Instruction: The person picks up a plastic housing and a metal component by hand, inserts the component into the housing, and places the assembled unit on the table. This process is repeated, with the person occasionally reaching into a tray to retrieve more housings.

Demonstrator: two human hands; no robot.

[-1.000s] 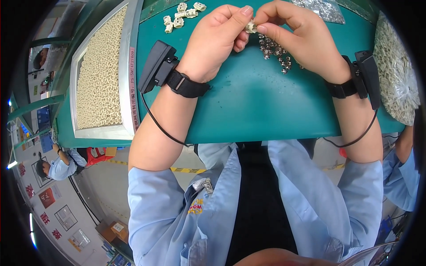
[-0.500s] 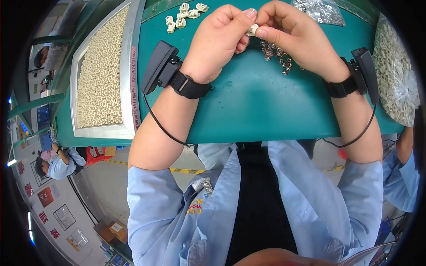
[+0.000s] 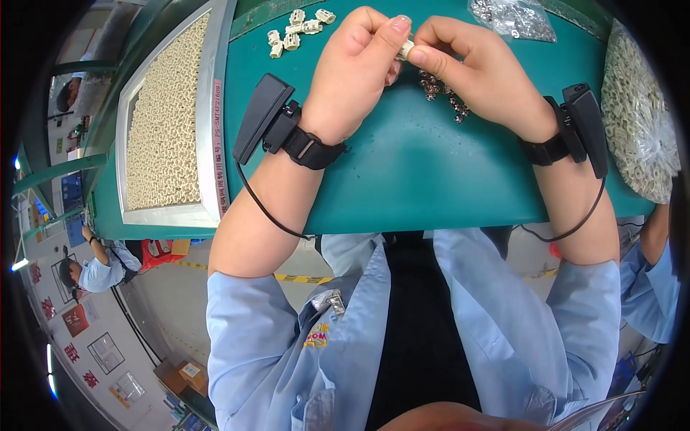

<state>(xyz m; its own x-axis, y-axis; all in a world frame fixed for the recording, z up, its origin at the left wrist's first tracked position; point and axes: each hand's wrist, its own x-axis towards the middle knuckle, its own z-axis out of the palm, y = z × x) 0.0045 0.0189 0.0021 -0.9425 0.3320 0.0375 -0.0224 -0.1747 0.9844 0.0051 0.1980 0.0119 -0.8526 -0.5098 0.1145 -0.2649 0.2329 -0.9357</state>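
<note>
Between my two hands is a small cream plastic part [image 3: 405, 50], mostly covered by the fingers. My left hand [image 3: 357, 68] is closed on it, thumb on top. From the other side my right hand [image 3: 467, 70] pinches it with thumb and index finger. Just under the right hand lies a small heap of shiny metal pieces [image 3: 458, 108], partly hidden by that hand. Several loose cream plastic parts [image 3: 292, 36] of a similar kind lie on the green table to the left of my left hand.
At the left a metal-framed tray [image 3: 208, 144] holds densely packed cream parts. A clear bag of small metal pieces [image 3: 514, 19] lies at the far right. A large clear bag of cream parts [image 3: 640, 122] stands at the table's right side. Black wrist devices with cables sit on both forearms.
Both hands have shifted slightly left with the cream part between them. Both wrists have turned a little, and the wrist devices sit slightly lower in view.
</note>
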